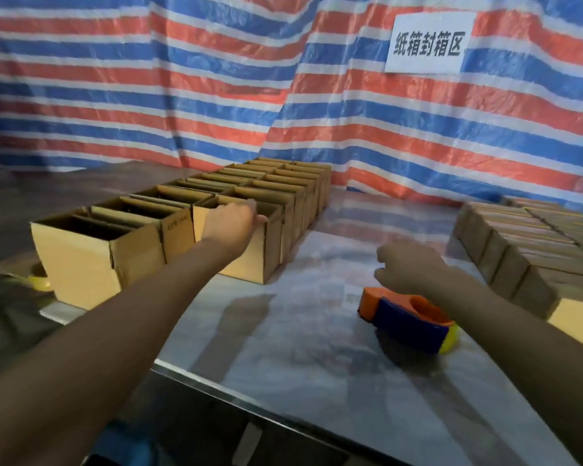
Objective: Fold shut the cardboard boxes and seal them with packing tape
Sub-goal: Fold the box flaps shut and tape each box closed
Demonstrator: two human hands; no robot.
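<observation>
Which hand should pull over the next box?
Left. The left hand grips the rim of the nearest open box. The right hand holds nothing and hovers over the tape gun, farther from that box.

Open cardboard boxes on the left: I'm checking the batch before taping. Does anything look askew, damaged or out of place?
Nothing looks damaged. The nearest open box sits right at the left edge of the table; whether it overhangs that edge is unclear.
</observation>
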